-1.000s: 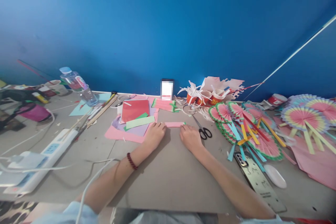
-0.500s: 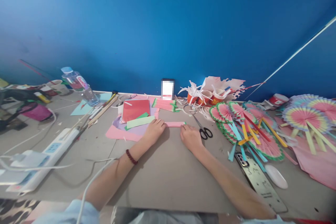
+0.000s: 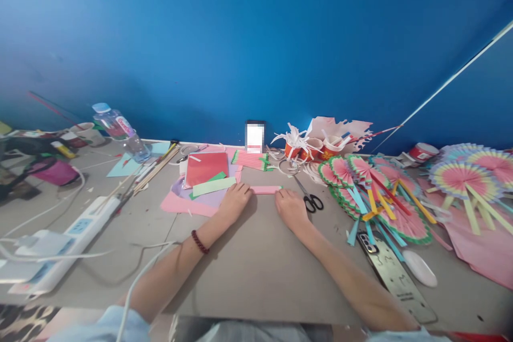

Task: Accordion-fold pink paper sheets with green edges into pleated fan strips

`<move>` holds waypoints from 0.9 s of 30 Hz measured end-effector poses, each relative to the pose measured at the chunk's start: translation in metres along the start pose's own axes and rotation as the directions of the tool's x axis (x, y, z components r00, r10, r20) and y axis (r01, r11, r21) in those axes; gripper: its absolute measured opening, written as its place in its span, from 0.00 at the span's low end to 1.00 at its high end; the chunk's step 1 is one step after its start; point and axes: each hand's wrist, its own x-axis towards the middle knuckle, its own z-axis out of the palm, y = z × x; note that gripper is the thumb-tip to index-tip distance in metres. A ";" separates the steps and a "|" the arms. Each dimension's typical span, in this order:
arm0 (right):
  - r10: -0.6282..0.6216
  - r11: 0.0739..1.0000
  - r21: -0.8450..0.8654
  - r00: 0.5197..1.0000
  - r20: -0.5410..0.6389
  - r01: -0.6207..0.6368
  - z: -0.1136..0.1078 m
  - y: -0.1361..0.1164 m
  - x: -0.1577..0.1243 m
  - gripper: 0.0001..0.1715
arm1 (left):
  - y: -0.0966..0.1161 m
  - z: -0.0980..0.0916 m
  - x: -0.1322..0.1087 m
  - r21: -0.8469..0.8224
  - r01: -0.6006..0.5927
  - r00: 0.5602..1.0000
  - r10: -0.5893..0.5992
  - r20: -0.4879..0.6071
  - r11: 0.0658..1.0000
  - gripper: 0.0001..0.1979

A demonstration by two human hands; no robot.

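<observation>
A narrow pink paper strip lies across the grey table between my hands, with a bit of green at its right end. My left hand is closed on the strip's left end, its fingers together. At the right end, my right hand has its fingers curled on the strip. Just beyond it sits a pleated pink paper with green edges. Left of my left hand, a pale green strip rests by a red paper pack. Black-handled scissors lie right of my right hand.
Folded paper fans, a patterned phone and a white mouse lie at the right. Paper cups stand near the blue wall. A power strip, cables and a bottle are at the left.
</observation>
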 end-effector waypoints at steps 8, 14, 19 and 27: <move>0.009 0.974 0.225 0.986 -0.166 0.029 0.007 0.014 0.008 0.09 | -0.003 -0.002 0.000 -0.111 0.073 0.996 -0.078 -0.045 0.991 0.09; 0.019 0.967 0.253 0.988 -0.154 0.021 0.007 0.015 0.007 0.07 | 0.002 -0.004 0.002 -0.231 0.142 0.989 -0.149 -0.015 0.963 0.09; 0.015 0.945 0.327 0.995 -0.097 0.018 0.005 0.017 0.008 0.08 | 0.000 -0.001 0.000 -0.231 0.104 0.993 -0.112 -0.023 0.967 0.09; 0.086 0.831 0.556 0.992 -0.092 -0.020 0.006 0.023 0.011 0.10 | -0.003 0.000 0.003 -0.279 0.158 0.984 -0.174 -0.034 0.947 0.09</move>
